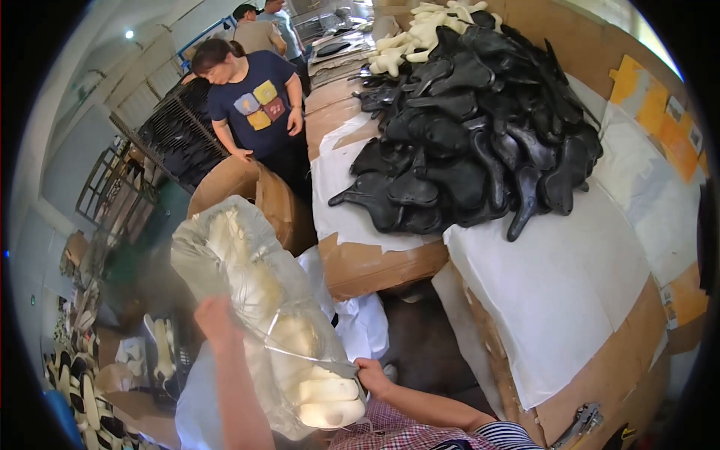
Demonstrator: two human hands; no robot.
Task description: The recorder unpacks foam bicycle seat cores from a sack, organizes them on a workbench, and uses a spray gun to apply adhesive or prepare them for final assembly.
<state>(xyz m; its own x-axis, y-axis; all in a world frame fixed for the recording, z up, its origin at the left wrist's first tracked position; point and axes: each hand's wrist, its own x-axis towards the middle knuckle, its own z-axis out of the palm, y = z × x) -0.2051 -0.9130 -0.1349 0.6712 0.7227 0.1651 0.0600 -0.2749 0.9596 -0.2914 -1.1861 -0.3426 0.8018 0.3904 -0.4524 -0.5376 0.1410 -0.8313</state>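
Observation:
A long, clear plastic bag (279,259) full of cream-coloured moulded pieces (330,401) slants across my front. My right hand (373,377) is closed on the bag's lower right edge, pinching the plastic. On the bag's left side, my left hand (216,322) is closed against the plastic in a fist, somewhat blurred by motion. The lower end shows the cream pieces most clearly; higher up, the wrinkled plastic veils them. To the right, black saddle-shaped pieces (457,142) lie heaped on a paper-covered table (555,300), apart from both hands.
Cream pieces (420,37) top the heap's far end. A round cardboard drum (232,184) stands beyond the bag, with a person (251,101) touching its rim. Two more people are farther back. A metal rack (116,191) and many cream-and-black pieces (82,390) are at left.

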